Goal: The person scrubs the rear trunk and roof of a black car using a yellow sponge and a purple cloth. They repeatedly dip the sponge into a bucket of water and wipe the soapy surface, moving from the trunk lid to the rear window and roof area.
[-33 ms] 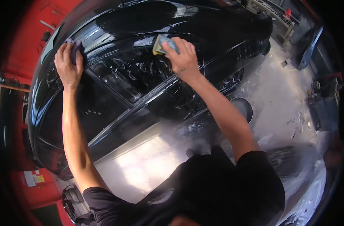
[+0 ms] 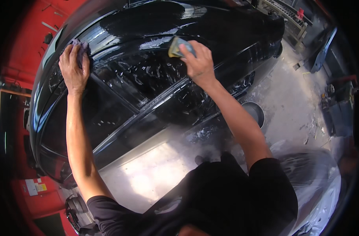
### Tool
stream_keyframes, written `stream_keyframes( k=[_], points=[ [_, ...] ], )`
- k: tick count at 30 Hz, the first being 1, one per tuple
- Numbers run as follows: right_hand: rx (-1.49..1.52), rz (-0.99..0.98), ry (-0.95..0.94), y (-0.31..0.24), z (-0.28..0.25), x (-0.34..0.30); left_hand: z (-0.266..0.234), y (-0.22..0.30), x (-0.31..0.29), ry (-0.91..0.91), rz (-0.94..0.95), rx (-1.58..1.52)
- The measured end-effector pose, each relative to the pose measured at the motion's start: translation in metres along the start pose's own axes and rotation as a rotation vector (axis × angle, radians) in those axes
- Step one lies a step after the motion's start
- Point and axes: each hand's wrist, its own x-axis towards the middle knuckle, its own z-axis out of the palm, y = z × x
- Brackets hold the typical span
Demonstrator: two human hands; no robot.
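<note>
A black car spreads out in front of me, its roof edge and side windows streaked with wet, shiny patches. At the left, my left hand has its fingers bent over a crumpled purple-grey cloth, pressing it on the roof edge. Further right, my right hand grips a grey-green sponge block with a yellow edge. That block lies against the car above a wet side window. My thumb is on its near face; the face toward the car is hidden.
A round bucket stands on the pale floor beside the car. Behind me at the right is a plastic-covered shape. A metal rack stands at the far right, and a red wall runs along the left.
My right hand has slid a little to the right along the car with the sponge block. My left hand and the cloth have shifted slightly right.
</note>
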Motion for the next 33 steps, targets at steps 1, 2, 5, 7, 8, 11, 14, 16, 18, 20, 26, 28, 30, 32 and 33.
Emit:
stream_keyframes(
  k=[1,2,5,7,8,11,14,16,18,20,26,28,30,32,33],
  points=[
    [-0.058,0.083,0.012,0.023,-0.010,-0.024,0.004,0.001,-0.003,0.011,-0.024,0.009],
    [-0.114,0.167,0.018,0.029,-0.023,-0.033,0.009,0.004,-0.004,0.039,-0.030,0.002],
    [-0.048,0.162,0.062,0.005,-0.004,-0.026,0.012,0.013,0.000,0.081,-0.068,-0.047],
    [0.036,0.096,0.058,-0.022,0.011,0.017,0.011,0.012,0.002,0.075,-0.054,-0.058],
    [0.029,0.061,0.022,-0.015,0.006,0.014,0.016,0.014,0.000,0.071,-0.048,-0.080],
    [0.020,-0.002,-0.067,0.016,-0.018,0.000,0.005,0.005,-0.005,0.058,0.014,-0.050],
    [-0.051,0.059,-0.077,0.046,-0.030,-0.030,0.009,0.009,-0.005,0.020,0.044,-0.014],
    [0.037,0.049,0.034,0.014,-0.002,-0.004,0.008,0.011,0.001,0.025,0.044,-0.020],
    [0.105,-0.096,0.008,-0.026,0.025,0.039,0.010,0.011,0.004,0.021,0.032,-0.045],
    [0.126,-0.137,0.000,-0.034,0.032,0.050,0.009,0.012,0.003,0.020,0.025,-0.045],
    [0.002,-0.033,-0.014,0.037,-0.012,-0.001,0.010,0.016,0.005,0.073,-0.016,-0.042],
    [0.043,-0.035,0.038,-0.005,0.011,0.017,0.010,0.018,0.005,0.074,-0.029,-0.049],
    [0.164,-0.213,-0.003,-0.052,0.040,0.057,0.012,0.018,0.006,0.071,-0.023,-0.043],
    [0.123,-0.230,-0.033,-0.072,0.047,0.077,0.008,0.016,0.008,0.050,-0.032,-0.050],
    [0.122,-0.233,-0.047,-0.064,0.041,0.073,0.005,0.014,0.004,0.043,-0.040,-0.055]
  ],
)
